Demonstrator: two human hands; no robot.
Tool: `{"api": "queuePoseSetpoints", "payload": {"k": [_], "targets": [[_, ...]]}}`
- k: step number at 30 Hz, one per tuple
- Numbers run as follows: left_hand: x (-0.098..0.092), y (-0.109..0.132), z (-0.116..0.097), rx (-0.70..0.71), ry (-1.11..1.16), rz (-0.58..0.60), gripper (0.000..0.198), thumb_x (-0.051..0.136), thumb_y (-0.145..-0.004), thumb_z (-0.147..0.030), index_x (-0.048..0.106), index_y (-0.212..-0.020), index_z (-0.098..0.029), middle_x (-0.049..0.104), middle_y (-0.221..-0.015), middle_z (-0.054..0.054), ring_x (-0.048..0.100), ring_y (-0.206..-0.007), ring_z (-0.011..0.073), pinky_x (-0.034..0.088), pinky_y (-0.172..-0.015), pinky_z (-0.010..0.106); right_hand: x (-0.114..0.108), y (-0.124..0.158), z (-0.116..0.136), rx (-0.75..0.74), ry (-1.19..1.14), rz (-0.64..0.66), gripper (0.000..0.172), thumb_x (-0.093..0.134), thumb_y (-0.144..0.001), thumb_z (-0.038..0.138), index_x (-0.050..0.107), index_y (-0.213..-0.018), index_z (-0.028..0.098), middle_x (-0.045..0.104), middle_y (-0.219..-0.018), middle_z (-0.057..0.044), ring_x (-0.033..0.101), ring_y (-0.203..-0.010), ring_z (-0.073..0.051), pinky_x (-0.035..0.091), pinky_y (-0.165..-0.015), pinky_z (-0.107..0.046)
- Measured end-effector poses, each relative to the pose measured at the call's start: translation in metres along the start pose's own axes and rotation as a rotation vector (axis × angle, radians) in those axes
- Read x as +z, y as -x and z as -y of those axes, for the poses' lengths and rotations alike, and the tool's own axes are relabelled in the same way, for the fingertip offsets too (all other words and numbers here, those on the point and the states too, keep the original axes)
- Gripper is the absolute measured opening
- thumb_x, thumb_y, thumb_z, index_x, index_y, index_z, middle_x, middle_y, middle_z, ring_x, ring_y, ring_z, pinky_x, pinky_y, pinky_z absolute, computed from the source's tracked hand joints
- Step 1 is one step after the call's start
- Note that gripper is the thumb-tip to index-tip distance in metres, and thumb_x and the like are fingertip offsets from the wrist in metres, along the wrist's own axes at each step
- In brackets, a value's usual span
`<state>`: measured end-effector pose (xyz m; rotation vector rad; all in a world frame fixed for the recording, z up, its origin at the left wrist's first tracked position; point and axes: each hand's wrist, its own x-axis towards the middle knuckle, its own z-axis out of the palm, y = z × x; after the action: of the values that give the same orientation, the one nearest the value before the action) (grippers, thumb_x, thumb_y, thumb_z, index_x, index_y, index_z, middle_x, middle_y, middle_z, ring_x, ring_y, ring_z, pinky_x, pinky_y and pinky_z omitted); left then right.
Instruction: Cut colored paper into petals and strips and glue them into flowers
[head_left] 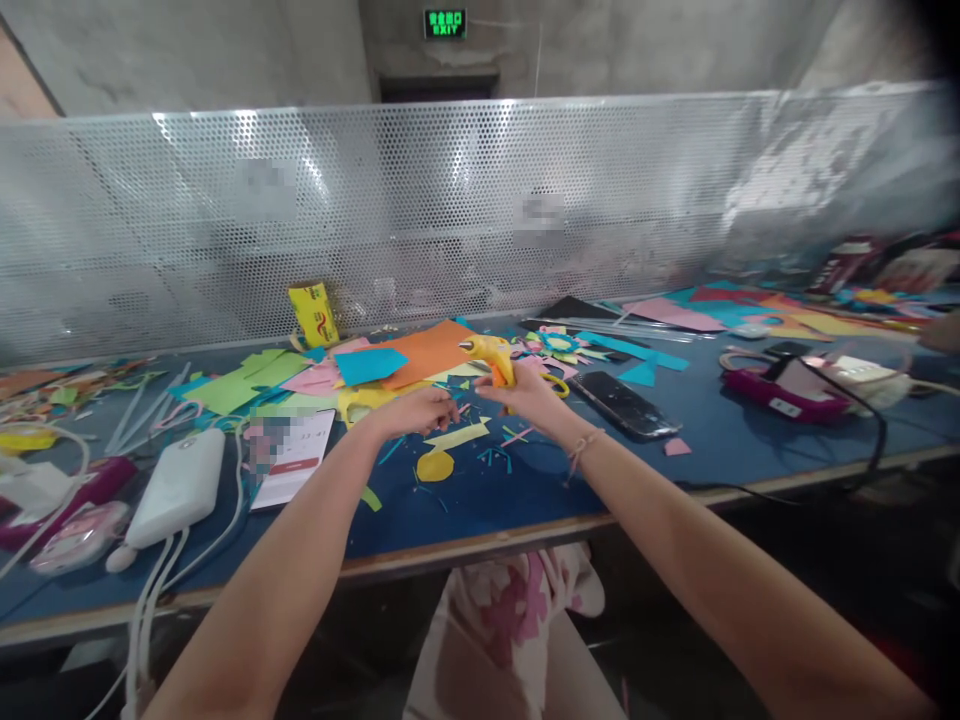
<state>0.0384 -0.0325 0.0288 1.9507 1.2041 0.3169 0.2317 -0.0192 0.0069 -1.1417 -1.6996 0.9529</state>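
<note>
My right hand (536,395) is wrapped round the grip of a yellow hot glue gun (491,352), whose nozzle points left above the table. To the left of it, my left hand (421,412) has its fingers curled together. Whatever they may hold is too small to make out. Under and between my hands lie a pale yellow paper strip (459,434), a round yellow paper piece (435,465) and thin blue scraps (496,457). Behind them rests a large orange sheet (431,352) with a blue paper piece (370,364) over its left side.
A black phone (626,404) lies right of my right hand. On the left are a lit phone (296,462) and a white power bank (180,488) with cables. Purple power strips (784,392) sit at both sides. A perforated metal screen (450,200) stands behind the table.
</note>
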Motion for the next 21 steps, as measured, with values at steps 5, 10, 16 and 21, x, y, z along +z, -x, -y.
{"api": "queuePoseSetpoints", "payload": {"k": [5, 10, 16, 21], "targets": [[0.003, 0.000, -0.001, 0.009, -0.004, 0.008, 0.023, 0.040, -0.077, -0.035, 0.054, -0.079, -0.016, 0.046, -0.066, -0.001, 0.041, -0.054, 0.0082, 0.033, -0.049, 0.021, 0.017, -0.006, 0.006, -0.009, -0.011, 0.023, 0.025, 0.067, -0.063, 0.028, 0.050, -0.077, 0.017, 0.057, -0.066, 0.001, 0.050, -0.047, -0.007, 0.045, -0.040, -0.020], [0.000, 0.003, -0.005, -0.012, -0.036, 0.001, 0.027, 0.041, -0.077, -0.038, 0.056, -0.079, -0.016, 0.048, -0.066, 0.000, 0.043, -0.056, 0.0090, 0.035, -0.051, 0.021, 0.022, -0.004, 0.013, 0.029, 0.057, -0.009, 0.025, 0.067, -0.063, 0.021, 0.046, -0.074, 0.018, 0.057, -0.061, 0.002, 0.054, -0.046, -0.009, 0.046, -0.043, -0.020], [-0.010, 0.007, 0.000, -0.037, -0.114, -0.032, 0.024, 0.049, -0.070, -0.034, 0.062, -0.077, -0.015, 0.058, -0.070, 0.003, 0.050, -0.061, 0.0109, 0.036, -0.051, 0.020, 0.014, -0.006, -0.001, 0.074, 0.104, 0.012, 0.024, 0.065, -0.060, 0.019, 0.042, -0.067, 0.018, 0.056, -0.054, 0.002, 0.054, -0.048, -0.010, 0.045, -0.046, -0.021], [-0.015, 0.009, 0.003, -0.130, -0.194, 0.004, 0.026, 0.054, -0.068, -0.040, 0.060, -0.061, -0.015, 0.060, -0.061, 0.003, 0.046, -0.050, 0.0096, 0.034, -0.048, 0.021, 0.010, -0.006, -0.008, 0.013, 0.325, 0.034, 0.016, 0.061, -0.060, 0.022, 0.045, -0.062, 0.017, 0.057, -0.052, 0.001, 0.051, -0.047, -0.010, 0.037, -0.044, -0.021]]}}
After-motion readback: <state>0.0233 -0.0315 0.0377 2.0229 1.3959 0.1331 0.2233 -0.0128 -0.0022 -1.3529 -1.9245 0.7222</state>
